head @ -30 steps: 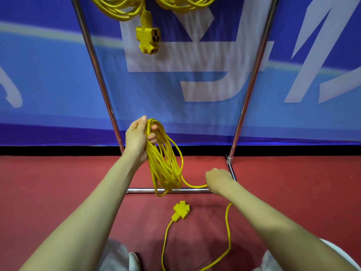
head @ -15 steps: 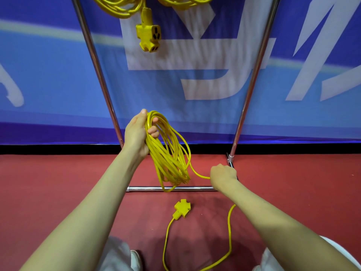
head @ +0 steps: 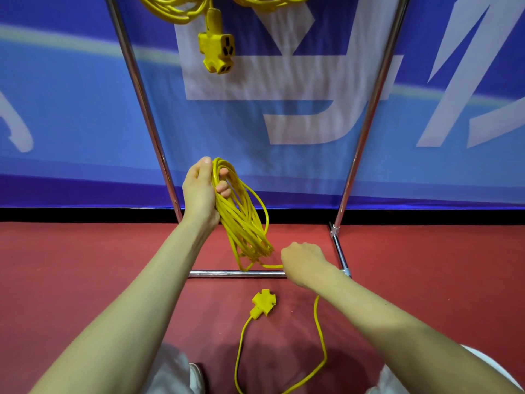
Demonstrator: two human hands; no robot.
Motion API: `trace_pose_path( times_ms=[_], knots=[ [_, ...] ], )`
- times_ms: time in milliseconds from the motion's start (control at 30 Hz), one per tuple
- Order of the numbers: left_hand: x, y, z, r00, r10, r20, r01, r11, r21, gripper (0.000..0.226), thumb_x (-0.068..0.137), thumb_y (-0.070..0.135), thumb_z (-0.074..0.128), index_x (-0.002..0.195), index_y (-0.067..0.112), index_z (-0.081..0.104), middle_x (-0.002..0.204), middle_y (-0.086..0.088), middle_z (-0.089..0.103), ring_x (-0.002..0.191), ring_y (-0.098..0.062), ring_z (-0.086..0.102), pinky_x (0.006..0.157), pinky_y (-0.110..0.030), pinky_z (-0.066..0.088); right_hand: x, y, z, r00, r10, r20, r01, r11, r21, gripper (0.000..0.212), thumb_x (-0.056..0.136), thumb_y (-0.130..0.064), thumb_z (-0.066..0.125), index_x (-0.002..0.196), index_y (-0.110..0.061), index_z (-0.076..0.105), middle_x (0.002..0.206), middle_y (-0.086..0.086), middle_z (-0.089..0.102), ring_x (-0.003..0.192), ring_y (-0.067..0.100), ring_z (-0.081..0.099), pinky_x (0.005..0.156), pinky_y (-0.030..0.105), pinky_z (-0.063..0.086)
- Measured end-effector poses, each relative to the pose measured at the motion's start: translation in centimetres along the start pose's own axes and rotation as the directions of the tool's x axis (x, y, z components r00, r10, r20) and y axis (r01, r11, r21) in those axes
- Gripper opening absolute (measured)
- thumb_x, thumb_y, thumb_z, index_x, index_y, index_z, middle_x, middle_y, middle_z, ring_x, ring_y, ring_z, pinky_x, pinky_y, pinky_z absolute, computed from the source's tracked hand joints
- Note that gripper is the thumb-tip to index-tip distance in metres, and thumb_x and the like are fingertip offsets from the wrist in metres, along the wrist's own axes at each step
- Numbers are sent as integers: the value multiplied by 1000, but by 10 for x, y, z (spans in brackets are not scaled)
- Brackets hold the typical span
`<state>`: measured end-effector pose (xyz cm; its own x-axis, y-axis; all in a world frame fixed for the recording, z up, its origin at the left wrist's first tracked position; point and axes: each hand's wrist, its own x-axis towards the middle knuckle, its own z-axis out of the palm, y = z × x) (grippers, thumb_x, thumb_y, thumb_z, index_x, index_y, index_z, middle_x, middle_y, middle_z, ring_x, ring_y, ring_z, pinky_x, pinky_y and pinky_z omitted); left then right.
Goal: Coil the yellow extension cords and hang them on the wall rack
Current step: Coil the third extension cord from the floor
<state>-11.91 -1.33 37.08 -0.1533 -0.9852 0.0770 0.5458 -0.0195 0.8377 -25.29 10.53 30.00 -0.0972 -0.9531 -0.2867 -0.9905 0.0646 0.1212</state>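
My left hand [head: 200,191] grips the top of a coil of yellow extension cord [head: 244,223], whose loops hang down to the rack's lower bar. My right hand [head: 305,261] is closed around the loose run of the same cord just right of the coil's bottom. From under that hand the free cord [head: 321,336] loops across the red floor to a yellow three-way socket end [head: 262,304] lying flat. Another yellow cord hangs coiled at the top of the rack, its socket block [head: 217,52] dangling.
The chrome rack has two slanted uprights [head: 142,109] and a low crossbar [head: 235,273] on the red floor [head: 85,265]. A blue and white banner [head: 284,109] stands behind it. My knees and a shoe [head: 196,378] show at the bottom edge.
My right hand has slid left along the cord toward the coil's bottom, after moving right half a second ago. The coil in my left hand swung slightly; the socket end stays on the floor.
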Motion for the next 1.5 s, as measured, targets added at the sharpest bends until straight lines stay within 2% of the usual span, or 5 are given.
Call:
trace_pose_path(
  times_ms=[467,667,967,1167,1500],
  knots=[
    [1,-21,-1,993,-108,37,106,993,43,28,104,21,40,78,11,45,67,-7,50,39,-6,35,38,-16,28,-3,11,-12,592,-502,-631,650,760,5,38,72,4,65,104,-12,51,97,7,52,84,22,51,58,36,50],
    [-7,-29,2,976,-204,71,201,978,47,28,103,23,41,80,9,47,68,-6,50,40,-6,36,38,-16,30,-2,12,-22,913,-100,-395,179,970,167,48,86,-61,51,110,-19,52,97,8,68,94,36,63,67,35,39],
    [-14,-33,6,958,-232,170,203,964,173,21,101,25,46,88,8,47,72,-7,51,42,-7,36,37,-17,31,-6,20,-39,796,-349,-494,575,691,438,41,88,-8,54,127,-13,43,91,-8,54,72,4,49,73,31,44],
    [-21,-30,12,930,-287,231,256,954,156,21,101,25,45,87,10,49,72,-6,52,42,-6,36,39,-16,30,-3,29,-33,926,-9,-377,143,933,329,60,84,-67,45,118,-19,37,96,3,67,93,33,63,71,39,44],
    [-22,-43,6,950,-255,182,194,935,296,22,99,28,50,103,7,51,75,-8,55,44,-10,37,41,-19,31,-14,40,-52,982,-24,-186,175,469,866,30,82,-31,72,90,-15,47,66,-2,51,57,12,41,57,28,34]
  ],
)
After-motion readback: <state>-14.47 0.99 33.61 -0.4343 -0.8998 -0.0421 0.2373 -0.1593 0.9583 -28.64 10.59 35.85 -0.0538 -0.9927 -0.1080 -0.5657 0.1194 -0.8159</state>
